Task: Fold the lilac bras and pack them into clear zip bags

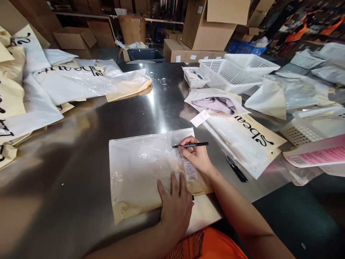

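Observation:
A black marker pen (198,144) is pinched in my right hand (198,156), its tip at the surface of a white plastic mailing bag (140,165). Dark handwriting shows beside those fingers, above a printed barcode label (191,170). My left hand (176,207) lies on the lower part of the bag with its fingers spread. A small black end (193,198) pokes out beside that hand; what it belongs to is hidden. Right of the bag, another black pen (236,169) rests on the metal table (88,180).
Piled mailing bags (70,81) cover the table's left side. An open bag with lilac cloth (215,104) lies on printed bags (242,140) at right. White baskets (229,75) stand behind, and a pink-and-white container (318,153) is at the right edge. Cardboard boxes (207,32) fill the background.

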`<action>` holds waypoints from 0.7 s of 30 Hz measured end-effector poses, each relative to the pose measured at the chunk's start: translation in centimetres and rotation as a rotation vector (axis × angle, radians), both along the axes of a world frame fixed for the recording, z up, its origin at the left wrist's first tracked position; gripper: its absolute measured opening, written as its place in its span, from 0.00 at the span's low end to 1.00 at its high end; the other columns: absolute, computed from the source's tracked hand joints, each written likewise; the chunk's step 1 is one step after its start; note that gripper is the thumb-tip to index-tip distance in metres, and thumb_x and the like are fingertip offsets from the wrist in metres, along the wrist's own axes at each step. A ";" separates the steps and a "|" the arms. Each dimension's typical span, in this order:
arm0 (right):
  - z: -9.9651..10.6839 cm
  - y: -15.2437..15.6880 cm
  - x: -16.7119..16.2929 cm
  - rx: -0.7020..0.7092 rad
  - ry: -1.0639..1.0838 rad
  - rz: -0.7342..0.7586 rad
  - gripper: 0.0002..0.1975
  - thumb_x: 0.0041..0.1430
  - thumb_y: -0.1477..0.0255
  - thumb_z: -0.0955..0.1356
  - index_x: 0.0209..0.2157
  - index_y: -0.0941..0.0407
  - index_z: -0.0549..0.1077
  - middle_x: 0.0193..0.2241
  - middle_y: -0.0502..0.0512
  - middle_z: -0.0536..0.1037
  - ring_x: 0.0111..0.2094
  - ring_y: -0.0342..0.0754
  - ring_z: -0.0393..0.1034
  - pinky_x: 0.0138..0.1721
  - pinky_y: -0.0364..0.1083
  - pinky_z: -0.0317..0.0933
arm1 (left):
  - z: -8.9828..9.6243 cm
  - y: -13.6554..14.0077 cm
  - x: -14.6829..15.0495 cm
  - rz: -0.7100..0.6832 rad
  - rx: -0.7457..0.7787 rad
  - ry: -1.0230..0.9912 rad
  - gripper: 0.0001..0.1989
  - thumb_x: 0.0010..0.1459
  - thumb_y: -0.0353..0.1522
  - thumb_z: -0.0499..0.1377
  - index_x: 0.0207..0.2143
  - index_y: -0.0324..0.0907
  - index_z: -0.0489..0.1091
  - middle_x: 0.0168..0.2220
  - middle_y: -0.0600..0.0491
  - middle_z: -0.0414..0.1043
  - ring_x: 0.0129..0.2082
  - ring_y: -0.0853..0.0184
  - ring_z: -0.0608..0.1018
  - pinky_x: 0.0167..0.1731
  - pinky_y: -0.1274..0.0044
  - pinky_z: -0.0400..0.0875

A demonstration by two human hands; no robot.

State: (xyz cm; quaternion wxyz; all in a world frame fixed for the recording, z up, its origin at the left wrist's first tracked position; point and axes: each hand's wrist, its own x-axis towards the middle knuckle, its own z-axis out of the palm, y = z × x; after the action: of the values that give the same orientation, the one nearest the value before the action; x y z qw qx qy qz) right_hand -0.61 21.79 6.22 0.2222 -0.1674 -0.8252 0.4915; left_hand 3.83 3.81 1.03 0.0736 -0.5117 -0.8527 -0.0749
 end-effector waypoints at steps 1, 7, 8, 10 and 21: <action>0.0 0.0 0.1 0.009 -0.002 0.008 0.05 0.53 0.69 0.69 0.31 0.55 0.71 0.30 0.52 0.74 0.27 0.43 0.66 0.23 0.40 0.58 | 0.0 0.0 0.0 0.001 -0.003 0.000 0.17 0.56 0.45 0.64 0.43 0.47 0.77 0.64 0.45 0.61 0.63 0.40 0.60 0.53 0.30 0.47; -0.2 0.3 0.1 0.016 0.004 -0.057 0.05 0.53 0.70 0.69 0.32 0.55 0.71 0.30 0.52 0.74 0.26 0.42 0.65 0.22 0.40 0.57 | 0.4 0.0 -0.2 -0.014 -0.004 0.004 0.17 0.57 0.46 0.63 0.43 0.46 0.77 0.64 0.45 0.62 0.62 0.40 0.62 0.50 0.31 0.53; -0.2 0.4 0.1 0.021 0.004 -0.057 0.05 0.53 0.70 0.68 0.32 0.55 0.71 0.30 0.52 0.74 0.25 0.42 0.65 0.22 0.40 0.56 | 0.5 0.0 -0.3 -0.017 -0.003 0.006 0.17 0.57 0.46 0.63 0.42 0.46 0.78 0.63 0.45 0.63 0.61 0.40 0.63 0.50 0.31 0.55; -0.3 0.5 0.1 0.039 0.001 -0.055 0.04 0.52 0.70 0.68 0.31 0.55 0.71 0.29 0.51 0.74 0.25 0.42 0.64 0.21 0.40 0.55 | 0.7 -0.1 -0.4 -0.022 0.001 0.010 0.17 0.57 0.46 0.63 0.42 0.46 0.78 0.63 0.45 0.63 0.61 0.40 0.64 0.48 0.32 0.58; 0.1 0.6 0.5 0.069 -0.005 -0.010 0.02 0.52 0.71 0.68 0.30 0.55 0.70 0.28 0.50 0.73 0.23 0.41 0.63 0.22 0.40 0.54 | 0.9 0.0 -0.4 -0.018 -0.007 0.001 0.18 0.55 0.46 0.64 0.42 0.45 0.78 0.62 0.46 0.64 0.61 0.40 0.64 0.48 0.32 0.59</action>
State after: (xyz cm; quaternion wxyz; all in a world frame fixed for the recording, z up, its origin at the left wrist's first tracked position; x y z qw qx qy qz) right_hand -0.16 22.38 6.30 0.2285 -0.1651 -0.8413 0.4613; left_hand 3.47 3.82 1.89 0.0716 -0.5197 -0.8483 -0.0720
